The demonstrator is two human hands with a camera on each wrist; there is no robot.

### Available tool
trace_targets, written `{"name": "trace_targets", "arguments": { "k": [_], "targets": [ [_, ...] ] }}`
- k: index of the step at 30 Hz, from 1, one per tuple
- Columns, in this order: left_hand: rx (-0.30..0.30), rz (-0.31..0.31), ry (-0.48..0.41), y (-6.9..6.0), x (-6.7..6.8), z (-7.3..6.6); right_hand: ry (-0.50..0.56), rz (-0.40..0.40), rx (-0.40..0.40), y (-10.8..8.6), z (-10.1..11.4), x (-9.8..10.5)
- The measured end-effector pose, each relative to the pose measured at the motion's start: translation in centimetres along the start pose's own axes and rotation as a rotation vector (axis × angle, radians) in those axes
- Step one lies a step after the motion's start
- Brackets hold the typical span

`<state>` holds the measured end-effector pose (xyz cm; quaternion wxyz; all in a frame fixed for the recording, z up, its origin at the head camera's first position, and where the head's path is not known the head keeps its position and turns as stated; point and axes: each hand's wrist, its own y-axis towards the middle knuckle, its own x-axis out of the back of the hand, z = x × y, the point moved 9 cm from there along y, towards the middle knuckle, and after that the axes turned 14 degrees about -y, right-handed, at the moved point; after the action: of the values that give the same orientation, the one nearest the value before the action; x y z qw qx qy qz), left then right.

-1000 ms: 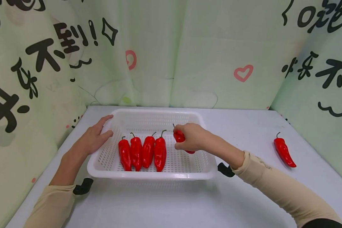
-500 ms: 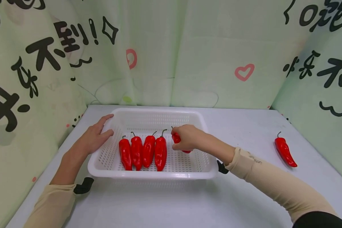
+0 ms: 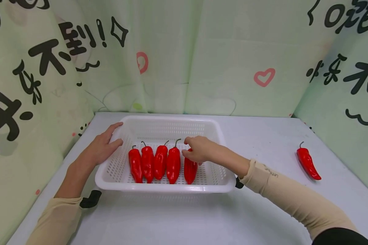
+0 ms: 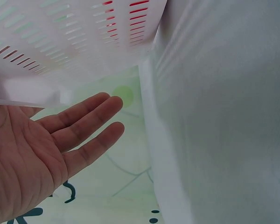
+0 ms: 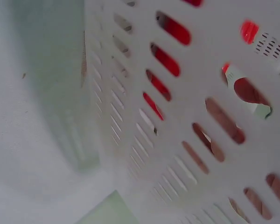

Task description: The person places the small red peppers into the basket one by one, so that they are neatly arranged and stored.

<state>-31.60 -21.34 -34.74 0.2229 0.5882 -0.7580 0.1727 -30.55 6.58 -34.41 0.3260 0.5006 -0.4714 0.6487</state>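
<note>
A white perforated plastic basket holds several glossy red chili peppers side by side; one red chili pepper stands with its stem toward the back. My right hand is over the top end of the rightmost pepper, thumb and forefinger apart, covering its stem. In the right wrist view, the basket wall hides most of that hand; skin and red show through its slots. My left hand rests at the basket's left rim, fingers extended; in the left wrist view its fingers are straight below the basket rim.
Another red chili pepper lies alone on the white table to the right of the basket. A pale green curtain with black writing encloses the table at the back and both sides.
The right hand has carried its pepper slightly left and laid it in the basket beside the others, its fingers loosening. The left hand keeps its place.
</note>
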Motion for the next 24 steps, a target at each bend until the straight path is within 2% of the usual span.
{"name": "trace_targets", "arguments": {
  "k": [6,12,19,24],
  "targets": [
    [0.003,0.000,0.002,0.0,0.0,0.0,0.005,-0.004,0.001,-0.1,0.0,-0.1],
    [0.007,0.001,-0.001,-0.1,0.0,0.1,0.002,-0.027,0.043,-0.2,0.1,0.2],
    [-0.003,-0.002,0.007,0.0,0.1,0.0,-0.042,-0.127,0.105,-0.7,-0.2,1.4],
    [0.006,-0.003,0.013,0.0,0.1,0.1,0.006,-0.161,0.119,-1.6,-0.9,1.9]
  ]
}}
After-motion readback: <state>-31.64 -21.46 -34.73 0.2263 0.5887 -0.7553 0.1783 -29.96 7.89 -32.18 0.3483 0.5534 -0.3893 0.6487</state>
